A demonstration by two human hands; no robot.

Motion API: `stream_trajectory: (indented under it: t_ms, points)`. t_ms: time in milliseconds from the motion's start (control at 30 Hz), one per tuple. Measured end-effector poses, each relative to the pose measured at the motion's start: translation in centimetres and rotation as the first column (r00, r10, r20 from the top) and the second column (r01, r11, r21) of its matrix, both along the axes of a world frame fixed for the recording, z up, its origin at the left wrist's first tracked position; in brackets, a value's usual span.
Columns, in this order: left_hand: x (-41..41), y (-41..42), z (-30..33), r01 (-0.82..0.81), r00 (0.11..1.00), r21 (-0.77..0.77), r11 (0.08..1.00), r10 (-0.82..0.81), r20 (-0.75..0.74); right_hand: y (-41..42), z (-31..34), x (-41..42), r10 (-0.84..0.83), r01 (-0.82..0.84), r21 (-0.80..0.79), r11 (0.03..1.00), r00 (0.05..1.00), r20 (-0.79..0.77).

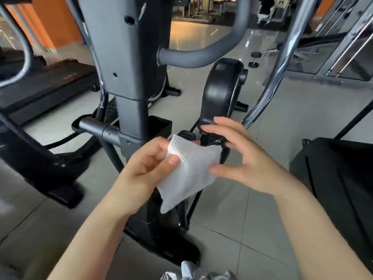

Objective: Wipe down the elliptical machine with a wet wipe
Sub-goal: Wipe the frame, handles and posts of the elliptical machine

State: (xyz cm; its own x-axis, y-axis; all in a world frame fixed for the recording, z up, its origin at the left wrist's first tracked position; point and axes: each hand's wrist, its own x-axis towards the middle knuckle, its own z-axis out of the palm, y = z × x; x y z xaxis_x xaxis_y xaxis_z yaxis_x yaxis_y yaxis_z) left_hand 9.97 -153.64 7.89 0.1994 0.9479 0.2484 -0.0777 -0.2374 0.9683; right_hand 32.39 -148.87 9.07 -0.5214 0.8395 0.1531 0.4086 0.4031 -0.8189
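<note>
The left hand pinches the wet wipe at its upper left edge, thumb on top and curled fingers behind. The right hand meets the wipe's right edge with its thumb tip and the fingers spread loosely above; whether it actually pinches the sheet or only touches it cannot be told. The wipe hangs between the two hands as a white, dimpled, partly folded sheet, held in the air in front of the machine and touching none of its parts.

Just behind the hands stands the grey centre column of the elliptical machine, with a short grey crossbar jutting from its lower left side. A curved grey handlebar springs from the column's right side, and a chromed swing arm sweeps down further right. A black flywheel housing sits just above the right fingers. The tiled floor lies below, with a treadmill at the left and a dumbbell far back.

By my judgement the wiping proper is not under way here: the wipe looks clean and is being unfolded or readied. No surface shows a damp streak, so the column, bars and housing all seem left to do.
</note>
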Motion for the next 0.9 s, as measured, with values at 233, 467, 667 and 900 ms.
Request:
stream_trajectory:
  t_ms: [233,467,667,900]
  points:
    - [-1.0,0.6,1.6,-0.045,0.997,0.039,0.998,0.048,-0.065,3.1,1.8,-3.9,0.256,-0.236,-0.19,0.953,0.962,0.093]
    - [-2.4,-1.1,-0.3,-0.228,0.972,-0.133,0.964,0.234,0.032,2.3,3.5,-3.7,0.211,-0.181,-0.129,0.975,0.936,0.281]
    - [-0.8,-1.3,-3.2,-0.195,0.977,-0.29,0.937,0.211,0.024,1.8,4.8,-3.6,0.112,-0.165,0.109,0.98,0.917,0.384]
    - [0.0,-0.1,-3.7,-0.425,0.855,0.202,0.882,0.464,-0.23,0.6,5.9,-2.8,0.073,-0.165,0.2,0.966,0.913,0.4]
